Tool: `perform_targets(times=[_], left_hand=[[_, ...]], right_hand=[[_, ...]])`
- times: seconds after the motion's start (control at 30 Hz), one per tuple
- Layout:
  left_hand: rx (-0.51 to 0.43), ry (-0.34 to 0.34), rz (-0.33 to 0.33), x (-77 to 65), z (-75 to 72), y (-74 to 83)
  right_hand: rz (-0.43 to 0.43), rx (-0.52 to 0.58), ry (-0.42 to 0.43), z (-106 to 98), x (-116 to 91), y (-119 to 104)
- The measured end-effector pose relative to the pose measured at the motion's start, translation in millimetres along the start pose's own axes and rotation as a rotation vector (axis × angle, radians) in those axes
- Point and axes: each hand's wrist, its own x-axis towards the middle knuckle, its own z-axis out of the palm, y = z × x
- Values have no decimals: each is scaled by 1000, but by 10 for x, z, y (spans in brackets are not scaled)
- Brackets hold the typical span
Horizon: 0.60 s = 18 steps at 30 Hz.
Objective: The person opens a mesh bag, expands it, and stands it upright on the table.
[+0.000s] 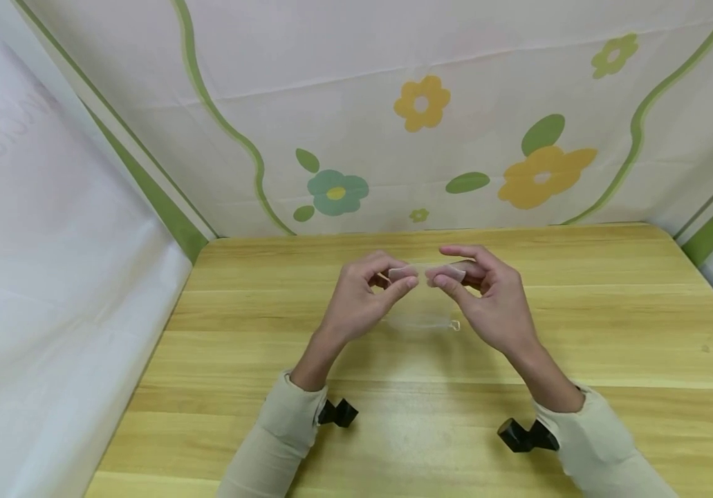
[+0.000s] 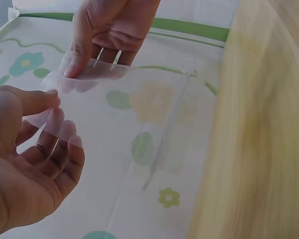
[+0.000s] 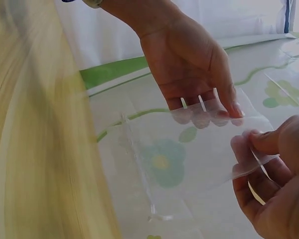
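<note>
A clear, thin plastic bag (image 1: 418,311) hangs between the two hands above the table, so see-through that the backdrop's flowers show through it in the left wrist view. My left hand (image 1: 365,294) pinches its upper edge between thumb and forefinger. Close by on the same edge, my right hand (image 1: 493,301) also pinches it, forefinger raised. A narrow strip (image 2: 165,132) crosses the bag's far end, with a small whitish loop at one corner in the head view. Both wrist views show the fingertips nearly meeting, the other fingers partly behind the film.
The wooden table (image 1: 256,387) spreads under both arms. A white cloth backdrop (image 1: 344,90) with printed flowers rises behind its back edge, and white cloth (image 1: 51,277) hangs at the left. Black mounts (image 1: 521,436) are strapped at both wrists.
</note>
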Motion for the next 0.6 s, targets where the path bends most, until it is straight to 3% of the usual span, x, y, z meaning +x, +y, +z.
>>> perform_targets(times=[0.33,0.6], left_hand=[[11,18,6,4,32,12],[-6,44,23,3,-4,6]], right_hand=[[25,-14,100,47,1,0],[-18,9,56,20,1,10]])
